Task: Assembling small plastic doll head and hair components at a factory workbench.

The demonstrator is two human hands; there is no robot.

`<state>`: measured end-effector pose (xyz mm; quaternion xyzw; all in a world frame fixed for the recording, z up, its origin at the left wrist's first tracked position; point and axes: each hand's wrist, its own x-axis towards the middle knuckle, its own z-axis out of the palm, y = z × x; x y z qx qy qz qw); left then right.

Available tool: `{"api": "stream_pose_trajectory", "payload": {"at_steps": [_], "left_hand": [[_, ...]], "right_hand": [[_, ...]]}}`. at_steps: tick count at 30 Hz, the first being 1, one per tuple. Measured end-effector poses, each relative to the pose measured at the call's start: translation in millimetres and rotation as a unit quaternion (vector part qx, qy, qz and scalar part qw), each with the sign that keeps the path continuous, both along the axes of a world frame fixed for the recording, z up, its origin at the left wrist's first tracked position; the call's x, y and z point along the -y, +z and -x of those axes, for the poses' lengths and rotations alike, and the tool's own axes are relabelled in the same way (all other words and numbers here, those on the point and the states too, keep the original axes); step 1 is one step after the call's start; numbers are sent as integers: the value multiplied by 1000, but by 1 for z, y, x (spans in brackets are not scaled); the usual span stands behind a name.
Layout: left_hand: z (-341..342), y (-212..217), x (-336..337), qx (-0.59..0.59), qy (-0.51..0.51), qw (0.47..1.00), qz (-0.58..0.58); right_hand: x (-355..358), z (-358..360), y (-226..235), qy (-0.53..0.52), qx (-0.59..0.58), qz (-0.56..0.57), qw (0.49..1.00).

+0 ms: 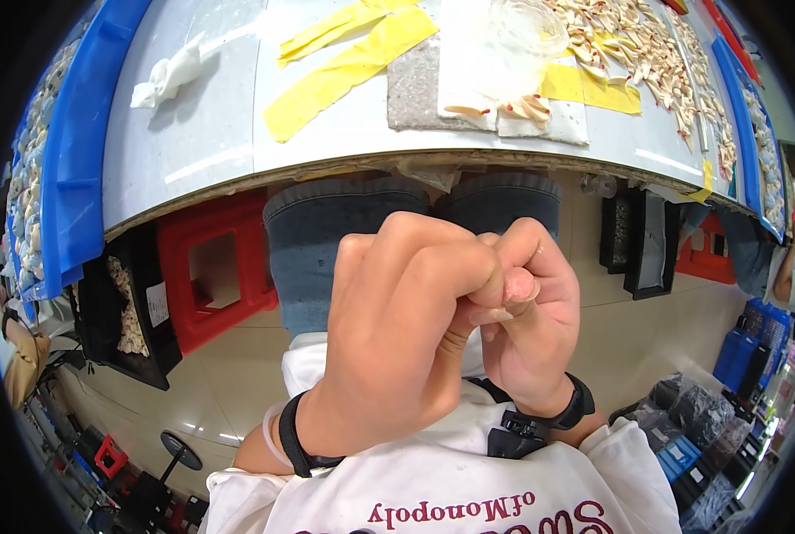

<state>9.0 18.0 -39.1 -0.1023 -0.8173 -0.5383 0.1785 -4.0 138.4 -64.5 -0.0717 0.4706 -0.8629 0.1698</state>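
Note:
Both hands are raised over my lap, in front of the table edge, and meet at the fingertips. My left hand (397, 329) has bent fingers pressed together in a pinch against the right one. Its knuckles hide much of the grip. My right hand (540, 311) is curled closed, with thumb and finger tight against the left fingertips. A small pinkish rough spot (519, 285) shows where they meet; whether it is a fingertip or a held piece I cannot make out. Beyond the hands, a few small cream pieces with red tips (527, 109) lie on a white pad (558, 125).
On the table (202, 133) are yellow cloth strips (353, 71), a grey pad (415, 89), a clear round dish (527, 31), a heap of cream pieces (647, 53) and crumpled white tissue (168, 76). Blue trays (77, 160) flank it. Red stools (179, 285) stand below.

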Motion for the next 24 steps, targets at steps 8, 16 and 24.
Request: {"api": "stream_pose_trajectory", "payload": {"at_steps": [8,16,24], "left_hand": [[-2,-3,2,-19,6,1000,13],[-1,1,-1,-37,7,999,-4],[-6,6,0,-90,2,993,80]], "right_hand": [[-1,1,4,4,23,-6,1000],[-4,0,2,91,146,117,978],[0,-2,-5,49,117,118,985]]}}
